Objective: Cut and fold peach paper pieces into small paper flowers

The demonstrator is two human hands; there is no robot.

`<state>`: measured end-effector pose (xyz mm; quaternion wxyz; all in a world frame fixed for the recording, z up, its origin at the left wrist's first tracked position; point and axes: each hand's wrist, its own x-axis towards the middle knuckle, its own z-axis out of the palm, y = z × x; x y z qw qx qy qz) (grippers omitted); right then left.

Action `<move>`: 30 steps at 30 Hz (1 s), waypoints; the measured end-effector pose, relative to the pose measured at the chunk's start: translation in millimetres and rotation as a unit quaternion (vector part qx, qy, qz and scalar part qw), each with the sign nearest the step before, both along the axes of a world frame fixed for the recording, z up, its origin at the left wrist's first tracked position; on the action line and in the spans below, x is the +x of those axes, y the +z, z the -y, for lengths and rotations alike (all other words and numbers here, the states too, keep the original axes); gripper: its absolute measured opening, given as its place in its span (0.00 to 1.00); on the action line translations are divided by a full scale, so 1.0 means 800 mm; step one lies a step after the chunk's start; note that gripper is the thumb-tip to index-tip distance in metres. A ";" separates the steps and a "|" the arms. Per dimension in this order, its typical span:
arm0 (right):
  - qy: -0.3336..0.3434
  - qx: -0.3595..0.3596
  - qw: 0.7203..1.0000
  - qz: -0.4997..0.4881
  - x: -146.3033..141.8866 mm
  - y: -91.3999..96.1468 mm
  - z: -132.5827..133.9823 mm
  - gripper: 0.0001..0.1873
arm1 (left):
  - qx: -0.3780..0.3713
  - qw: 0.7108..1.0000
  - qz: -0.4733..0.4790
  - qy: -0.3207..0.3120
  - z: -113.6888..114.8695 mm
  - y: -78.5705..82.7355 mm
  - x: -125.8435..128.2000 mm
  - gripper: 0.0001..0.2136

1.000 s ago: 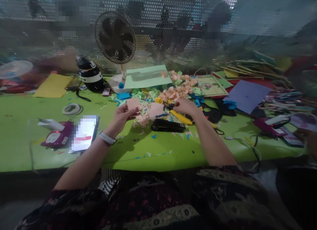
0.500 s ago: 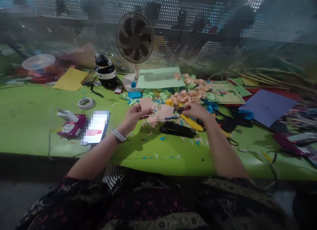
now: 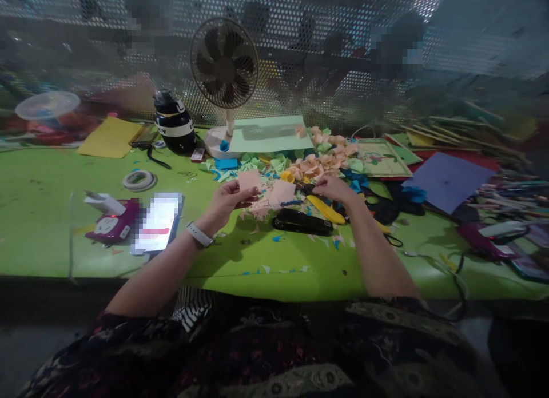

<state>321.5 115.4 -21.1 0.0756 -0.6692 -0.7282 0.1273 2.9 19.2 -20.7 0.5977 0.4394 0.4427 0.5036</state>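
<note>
Between the thumb and fingers of my left hand (image 3: 226,201) is a small pink paper square (image 3: 249,180), held upright above the paper scraps. My right hand (image 3: 333,190) is closed in a pinch beside a dark tool (image 3: 305,188); what its fingers hold, if anything, is hidden. Just left of that tool lies another pink paper square (image 3: 283,192). Below my right hand is a yellow-handled tool (image 3: 325,208), partly over a black stapler (image 3: 302,222). Pink paper scraps (image 3: 256,209) lie under and around my left hand.
Behind my hands are heaped curled paper petals (image 3: 330,158), a light green sheet (image 3: 270,136) and a fan (image 3: 225,63). To the left are a phone (image 3: 158,223), a tape roll (image 3: 139,180) and a dark bottle (image 3: 174,123). At right lies a purple sheet (image 3: 448,180).
The whole view has shifted, so the table's things appear a little further left. Both hands keep nearly the same pose, and the pink square stays in my left hand.
</note>
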 end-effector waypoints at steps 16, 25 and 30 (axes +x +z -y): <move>-0.040 -0.056 0.997 0.022 0.018 0.053 0.031 0.05 | -0.002 0.999 0.046 0.012 0.005 0.007 0.003 0.15; -0.062 -0.030 0.928 -0.365 -0.013 0.075 0.070 0.13 | 0.004 0.993 0.113 0.029 0.010 0.012 0.008 0.14; 0.026 -0.130 0.878 -0.461 -0.073 0.067 0.106 0.25 | 0.011 0.989 0.140 0.049 0.013 0.011 0.011 0.14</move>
